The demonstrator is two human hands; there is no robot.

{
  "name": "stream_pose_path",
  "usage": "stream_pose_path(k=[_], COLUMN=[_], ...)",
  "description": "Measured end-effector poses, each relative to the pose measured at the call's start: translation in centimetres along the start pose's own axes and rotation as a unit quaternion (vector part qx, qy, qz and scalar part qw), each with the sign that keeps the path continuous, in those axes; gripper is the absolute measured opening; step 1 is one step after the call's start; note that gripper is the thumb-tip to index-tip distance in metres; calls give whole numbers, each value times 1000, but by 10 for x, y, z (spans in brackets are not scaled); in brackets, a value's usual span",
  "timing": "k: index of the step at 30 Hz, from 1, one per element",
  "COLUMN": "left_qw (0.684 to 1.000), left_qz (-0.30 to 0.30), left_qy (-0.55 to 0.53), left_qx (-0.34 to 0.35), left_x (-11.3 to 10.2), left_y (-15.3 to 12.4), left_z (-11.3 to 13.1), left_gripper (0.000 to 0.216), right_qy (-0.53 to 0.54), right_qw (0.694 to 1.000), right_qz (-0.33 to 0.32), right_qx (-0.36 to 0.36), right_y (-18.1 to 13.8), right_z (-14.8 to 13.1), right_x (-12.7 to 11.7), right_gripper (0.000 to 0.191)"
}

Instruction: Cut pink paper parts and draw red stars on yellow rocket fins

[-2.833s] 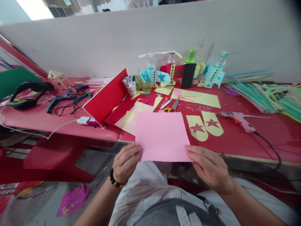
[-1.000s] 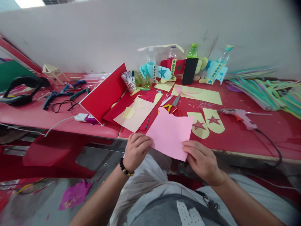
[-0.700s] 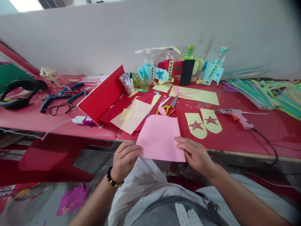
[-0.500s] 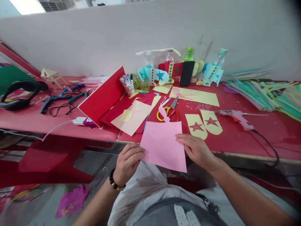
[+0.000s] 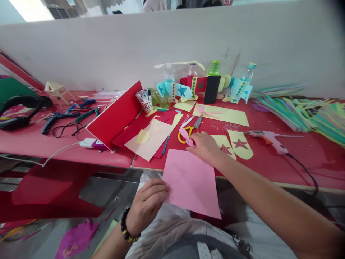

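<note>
My left hand (image 5: 151,199) grips the left edge of a pink paper sheet (image 5: 190,181), which hangs over the table's front edge above my lap. Past the sheet's far edge, my right hand (image 5: 205,147) has its fingertips closed on the lower end of a small pink paper cutout (image 5: 185,135) with rounded lobes. That cutout lies partly over the yellow handle of the scissors (image 5: 197,124), and my hand hides their other handle. Just right of my hand are pale yellow rounded pieces with brown stars (image 5: 240,143), one partly covered by my wrist.
Paper sheets (image 5: 148,142) and a leaning red board (image 5: 115,117) lie to the left, near a cup of pens (image 5: 146,102). Decorated bottles (image 5: 169,82) and a black phone (image 5: 212,89) stand along the wall. A pink glue gun (image 5: 273,140) with a cord lies right.
My right hand has let go of the pink sheet's right edge and moved forward and left to the pink cutout. The sheet, still in my left hand, sits slightly lower in view.
</note>
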State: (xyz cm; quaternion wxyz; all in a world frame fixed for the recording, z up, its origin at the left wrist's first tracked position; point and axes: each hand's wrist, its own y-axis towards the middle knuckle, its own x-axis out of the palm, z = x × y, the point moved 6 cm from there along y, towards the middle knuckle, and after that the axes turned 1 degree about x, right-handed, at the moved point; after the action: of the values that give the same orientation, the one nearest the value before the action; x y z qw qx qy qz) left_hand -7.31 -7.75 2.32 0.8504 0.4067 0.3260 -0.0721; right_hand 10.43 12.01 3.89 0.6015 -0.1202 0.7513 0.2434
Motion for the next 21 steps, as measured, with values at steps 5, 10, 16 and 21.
stream_pose_path(k=[5, 10, 16, 21], left_qw=[1000, 999, 996, 995], left_qz=[4, 25, 72, 64], left_qy=[3, 22, 57, 66], left_qx=[-2, 7, 12, -41], left_x=[1, 6, 17, 27], left_y=[0, 8, 21, 23], left_z=[-6, -14, -33, -51], left_gripper=[27, 26, 24, 23], right_qy=[-20, -25, 13, 184], right_qw=[1000, 999, 999, 973], right_qz=[-1, -7, 45, 73], right_qx=[9, 30, 24, -121], right_y=[7, 17, -6, -84], right_z=[-3, 13, 27, 15], right_x=[5, 4, -21, -34], right_gripper=[15, 16, 25, 34])
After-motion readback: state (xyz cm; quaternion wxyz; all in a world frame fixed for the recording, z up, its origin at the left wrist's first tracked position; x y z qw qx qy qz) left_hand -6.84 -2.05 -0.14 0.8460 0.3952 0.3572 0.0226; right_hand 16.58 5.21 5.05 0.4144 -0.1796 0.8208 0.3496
